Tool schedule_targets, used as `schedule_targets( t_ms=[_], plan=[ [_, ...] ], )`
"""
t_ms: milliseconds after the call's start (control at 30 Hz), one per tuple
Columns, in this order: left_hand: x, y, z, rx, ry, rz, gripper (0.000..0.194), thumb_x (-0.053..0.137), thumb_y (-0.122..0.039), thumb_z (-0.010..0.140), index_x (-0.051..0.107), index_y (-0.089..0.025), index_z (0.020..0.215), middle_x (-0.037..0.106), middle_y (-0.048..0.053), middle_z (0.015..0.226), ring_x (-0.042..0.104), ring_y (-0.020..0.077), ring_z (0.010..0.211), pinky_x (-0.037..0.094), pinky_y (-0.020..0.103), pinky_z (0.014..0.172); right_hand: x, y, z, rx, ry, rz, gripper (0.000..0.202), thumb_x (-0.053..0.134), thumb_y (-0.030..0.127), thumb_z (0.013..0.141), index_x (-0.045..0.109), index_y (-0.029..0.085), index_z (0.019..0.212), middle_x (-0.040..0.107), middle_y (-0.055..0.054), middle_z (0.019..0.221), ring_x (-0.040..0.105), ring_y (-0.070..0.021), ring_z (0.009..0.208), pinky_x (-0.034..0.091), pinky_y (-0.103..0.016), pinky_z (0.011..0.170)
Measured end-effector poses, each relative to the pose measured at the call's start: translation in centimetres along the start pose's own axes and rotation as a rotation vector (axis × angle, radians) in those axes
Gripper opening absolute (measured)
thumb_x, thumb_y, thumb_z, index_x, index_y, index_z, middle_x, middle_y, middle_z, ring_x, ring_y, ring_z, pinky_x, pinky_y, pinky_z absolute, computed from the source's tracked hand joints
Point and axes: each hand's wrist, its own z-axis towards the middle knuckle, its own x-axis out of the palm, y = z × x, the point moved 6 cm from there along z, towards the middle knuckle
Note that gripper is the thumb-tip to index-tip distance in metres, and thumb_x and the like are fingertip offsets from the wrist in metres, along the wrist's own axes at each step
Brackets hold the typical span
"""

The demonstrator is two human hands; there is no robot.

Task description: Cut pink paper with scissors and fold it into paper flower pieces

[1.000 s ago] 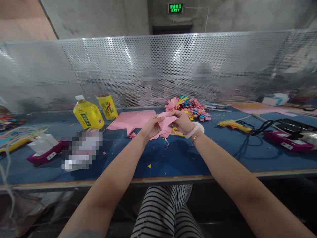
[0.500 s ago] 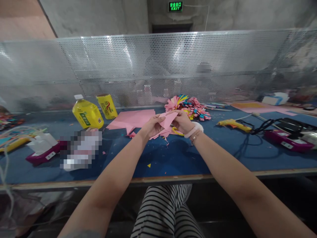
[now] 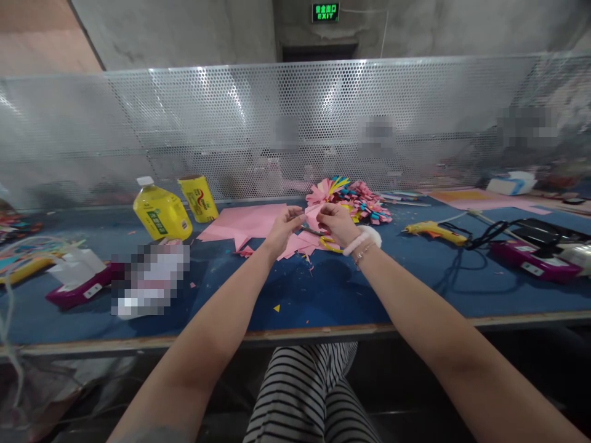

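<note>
A small piece of pink paper (image 3: 312,215) is pinched in the fingers of my right hand (image 3: 340,225), above the table. Close to its left edge is my left hand (image 3: 285,229), fingers loosely curved, with a small gap between thumb and fingertips. Whether those fingertips touch the paper is hard to tell. Under my hands lie scissors (image 3: 330,245) with yellow handles, resting on loose pink paper pieces (image 3: 295,245). Larger pink sheets (image 3: 247,220) spread out to the left. Behind my right hand is a heap of fringed paper strips (image 3: 364,200) in pink, blue and yellow.
A yellow liquid bottle (image 3: 161,212) and a yellow canister (image 3: 198,198) stand at left. Purple power strips (image 3: 535,261) with cables lie at both sides. A yellow glue gun (image 3: 436,232) rests at right. A perforated metal screen (image 3: 221,123) borders the table's back.
My left fingers have loosened and drawn slightly left of the pink paper. The paper now looks narrower and stays in my right fingers. More of the scissors' blades shows between the hands.
</note>
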Motion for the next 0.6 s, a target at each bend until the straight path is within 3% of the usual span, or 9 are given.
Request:
schedule_targets(
  t_ms=[100,233,600],
  plan=[
    [0.4,-0.6,0.0,0.133,-0.032,0.111,0.024,0.066,-0.023,0.061,0.055,-0.017,0.080,0.056,0.000,0.079,0.052,0.0085,0.076,0.040,0.023,0.072,0.3,0.2,-0.1,-0.017,0.040,-0.102,0.008,0.059,0.019,0.058,0.052,0.015,0.057,0.048,0.004,0.052,0.041,-0.0053,0.048,0.035,-0.020,0.046],
    [1.3,-1.0,-0.1,0.195,0.025,0.229,0.021,0.065,-0.027,0.062,0.058,-0.017,0.079,0.058,0.002,0.078,0.054,0.0121,0.079,0.041,0.026,0.075,0.4,-0.2,0.0,-0.026,0.075,-0.096,0.008,0.058,0.021,0.061,0.057,0.014,0.065,0.053,0.001,0.061,0.049,-0.0082,0.057,0.041,-0.022,0.055],
    [0.7,-1.9,-0.1,0.310,-0.066,0.368,0.008,0.065,-0.022,0.060,0.064,-0.020,0.067,0.060,0.004,0.087,0.052,0.0173,0.092,0.037,0.032,0.087,0.2,0.0,0.2,-0.075,0.028,-0.039,0.016,0.055,0.015,0.059,0.057,0.016,0.075,0.056,0.001,0.069,0.050,-0.0075,0.059,0.042,-0.022,0.056]
  ],
)
